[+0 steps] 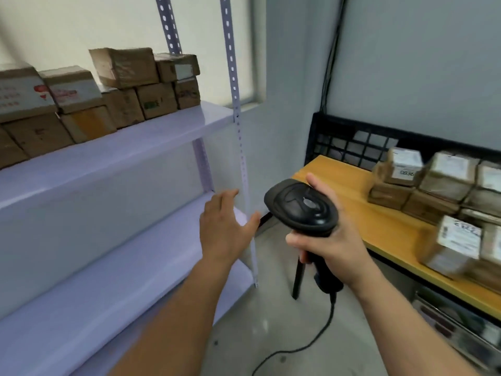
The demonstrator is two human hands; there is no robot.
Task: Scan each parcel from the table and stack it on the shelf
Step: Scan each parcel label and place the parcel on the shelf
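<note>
Parcels on the table at right blur and run off-frame; shelf boxes cut off left. Right hand grips scanner; left hand spread, empty.

Right hand grips the handle of a black barcode scanner, head tilted toward 10 o'clock, just right of centre. Black cable trails off it toward 6 o'clock onto the floor. Left hand empty, fingers loosely spread, near the pale shelf upright. Stacked parcels on the upper shelf board at 10 o'clock. More taped boxes piled on the yellow table at 3 o'clock, blurred. Black wire grid behind the table at 2 o'clock.
</note>
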